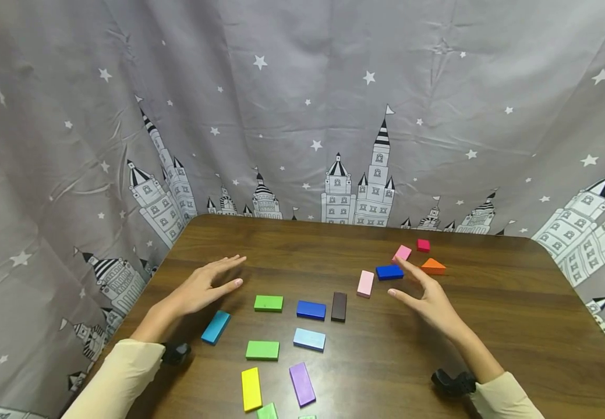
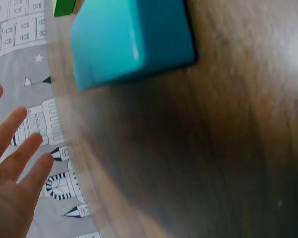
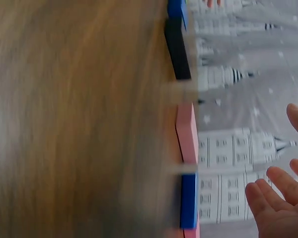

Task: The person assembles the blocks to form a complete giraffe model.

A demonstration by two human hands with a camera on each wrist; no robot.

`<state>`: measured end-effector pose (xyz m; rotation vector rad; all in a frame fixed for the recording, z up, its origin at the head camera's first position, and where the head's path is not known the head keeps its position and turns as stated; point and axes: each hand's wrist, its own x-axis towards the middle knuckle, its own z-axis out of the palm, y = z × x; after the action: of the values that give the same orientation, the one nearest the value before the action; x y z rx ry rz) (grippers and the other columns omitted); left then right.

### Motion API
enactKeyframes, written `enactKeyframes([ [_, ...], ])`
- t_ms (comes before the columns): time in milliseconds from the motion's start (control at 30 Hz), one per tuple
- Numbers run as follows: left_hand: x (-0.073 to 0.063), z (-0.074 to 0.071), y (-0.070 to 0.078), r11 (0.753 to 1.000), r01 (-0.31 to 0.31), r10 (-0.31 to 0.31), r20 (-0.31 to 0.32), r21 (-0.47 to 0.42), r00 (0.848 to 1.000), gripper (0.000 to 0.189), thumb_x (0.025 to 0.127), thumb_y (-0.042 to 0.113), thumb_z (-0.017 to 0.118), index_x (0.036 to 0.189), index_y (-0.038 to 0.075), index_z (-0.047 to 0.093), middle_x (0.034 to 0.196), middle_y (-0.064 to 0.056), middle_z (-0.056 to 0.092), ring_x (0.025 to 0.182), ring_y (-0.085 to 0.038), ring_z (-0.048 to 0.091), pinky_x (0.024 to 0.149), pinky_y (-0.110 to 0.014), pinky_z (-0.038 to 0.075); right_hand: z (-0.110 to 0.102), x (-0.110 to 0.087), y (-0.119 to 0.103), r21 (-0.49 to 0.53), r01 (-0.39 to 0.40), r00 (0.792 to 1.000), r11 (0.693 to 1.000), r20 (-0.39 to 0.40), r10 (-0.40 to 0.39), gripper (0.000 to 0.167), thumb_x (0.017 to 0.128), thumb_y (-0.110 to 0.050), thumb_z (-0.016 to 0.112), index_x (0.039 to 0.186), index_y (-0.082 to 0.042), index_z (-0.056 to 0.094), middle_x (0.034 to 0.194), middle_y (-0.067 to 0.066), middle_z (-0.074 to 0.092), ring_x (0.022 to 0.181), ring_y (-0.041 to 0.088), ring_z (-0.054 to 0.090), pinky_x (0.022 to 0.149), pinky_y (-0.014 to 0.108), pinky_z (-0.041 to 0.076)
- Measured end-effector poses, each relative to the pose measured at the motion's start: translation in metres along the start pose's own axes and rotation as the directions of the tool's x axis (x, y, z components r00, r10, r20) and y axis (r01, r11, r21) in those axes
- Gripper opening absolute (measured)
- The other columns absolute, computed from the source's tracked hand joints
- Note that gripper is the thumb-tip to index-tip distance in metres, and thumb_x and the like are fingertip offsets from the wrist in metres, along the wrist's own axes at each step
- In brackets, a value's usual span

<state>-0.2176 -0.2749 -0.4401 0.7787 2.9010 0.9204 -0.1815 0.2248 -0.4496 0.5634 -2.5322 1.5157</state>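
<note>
Over the table's left side my left hand (image 1: 201,290) hovers with straight fingers and holds nothing. Closest to it lies a teal block (image 1: 215,327), which looms large in the left wrist view (image 2: 134,39). A green block (image 1: 268,303) sits to its right. My right hand (image 1: 430,299), also holding nothing, has its fingers extended and thumb apart. Its fingertips overlap a blue block (image 1: 389,272) and a pink block (image 1: 402,254) in the head view. A light pink block (image 1: 365,283) lies left of its thumb, and an orange triangular block (image 1: 433,267) beyond its fingers.
Mid-table lie a second blue block (image 1: 311,310), a dark brown block (image 1: 339,306) and a light blue block (image 1: 310,339). Nearer are another green block (image 1: 262,350), a yellow block (image 1: 251,389) and a purple block (image 1: 302,384). A red block (image 1: 423,245) lies far right. A grey curtain (image 1: 292,105) hangs behind.
</note>
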Motion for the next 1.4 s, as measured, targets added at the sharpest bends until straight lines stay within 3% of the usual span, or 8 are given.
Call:
enactKeyframes([
  [100,0.001,0.003,0.003,0.999,0.001,-0.001,0.009,-0.049,1.000,0.057,0.098,0.042,0.064,0.148,0.019,0.051,0.148,-0.008,0.049,0.137,-0.035,0.042,0.110,-0.059,0.035,0.012,0.003,-0.001,0.087,0.049,0.999,0.995,0.019,-0.051,0.069,0.088,-0.004,0.076,0.149,-0.003,0.044,0.147,0.018,0.049,0.132,0.024,0.049,0.105,0.033,0.044],
  [167,0.002,0.004,0.005,0.996,0.007,-0.005,0.019,-0.085,1.000,0.055,0.097,0.041,0.066,0.145,0.017,0.055,0.144,-0.007,0.054,0.133,-0.032,0.047,0.107,-0.056,0.039,0.021,0.006,-0.002,0.143,0.068,0.997,0.987,0.030,-0.073,0.068,0.087,0.000,0.076,0.147,0.000,0.046,0.144,0.020,0.051,0.130,0.024,0.052,0.102,0.027,0.046],
  [333,0.007,0.010,0.006,0.976,0.032,-0.015,0.080,-0.217,0.997,0.054,0.094,0.037,0.071,0.139,0.009,0.060,0.138,-0.007,0.059,0.129,-0.030,0.053,0.105,-0.053,0.043,0.044,0.010,-0.010,0.253,0.068,0.992,0.965,0.083,-0.092,0.061,0.086,0.006,0.074,0.141,0.009,0.048,0.134,0.031,0.055,0.120,0.046,0.055,0.098,0.045,0.048],
  [400,0.010,0.014,0.005,0.959,0.042,-0.011,0.113,-0.280,0.994,0.053,0.093,0.033,0.073,0.136,0.004,0.061,0.136,-0.010,0.061,0.128,-0.031,0.054,0.104,-0.051,0.044,0.055,0.010,-0.014,0.303,0.048,0.990,0.952,0.111,-0.085,0.058,0.086,0.007,0.073,0.139,0.012,0.049,0.131,0.034,0.055,0.117,0.046,0.057,0.097,0.049,0.047],
  [500,0.013,0.018,0.005,0.935,0.057,-0.002,0.153,-0.351,0.988,0.051,0.092,0.026,0.075,0.133,-0.001,0.063,0.132,-0.014,0.063,0.124,-0.032,0.057,0.103,-0.048,0.046,0.071,0.012,-0.022,0.374,0.026,0.985,0.927,0.151,-0.088,0.055,0.086,0.009,0.072,0.136,0.015,0.049,0.127,0.037,0.055,0.116,0.049,0.056,0.097,0.047,0.049],
  [667,0.016,0.022,0.006,0.917,0.067,0.005,0.178,-0.393,0.984,0.043,0.090,0.018,0.077,0.126,-0.004,0.066,0.123,-0.017,0.067,0.116,-0.034,0.062,0.099,-0.048,0.049,0.097,0.015,-0.033,0.465,0.006,0.970,0.885,0.213,-0.119,0.051,0.086,0.011,0.071,0.130,0.022,0.049,0.123,0.042,0.055,0.112,0.057,0.053,0.095,0.042,0.052],
  [1100,0.022,0.032,0.003,0.828,0.090,0.040,0.218,-0.554,0.975,0.041,0.086,0.002,0.078,0.122,-0.012,0.065,0.122,-0.027,0.064,0.118,-0.041,0.059,0.098,-0.044,0.050,0.147,0.022,-0.059,0.490,-0.073,0.939,0.869,0.328,-0.106,0.039,0.085,0.009,0.073,0.119,0.021,0.058,0.116,0.038,0.060,0.108,0.054,0.057,0.091,0.037,0.055],
  [1400,0.022,0.037,0.002,0.840,0.037,0.091,0.208,-0.542,0.974,0.037,0.086,-0.002,0.076,0.118,-0.015,0.065,0.119,-0.028,0.065,0.114,-0.043,0.061,0.094,-0.045,0.052,0.170,0.021,-0.070,0.414,-0.111,0.917,0.903,0.393,-0.068,0.037,0.083,0.006,0.078,0.115,0.016,0.064,0.113,0.031,0.065,0.097,0.045,0.063,0.083,0.031,0.057],
])
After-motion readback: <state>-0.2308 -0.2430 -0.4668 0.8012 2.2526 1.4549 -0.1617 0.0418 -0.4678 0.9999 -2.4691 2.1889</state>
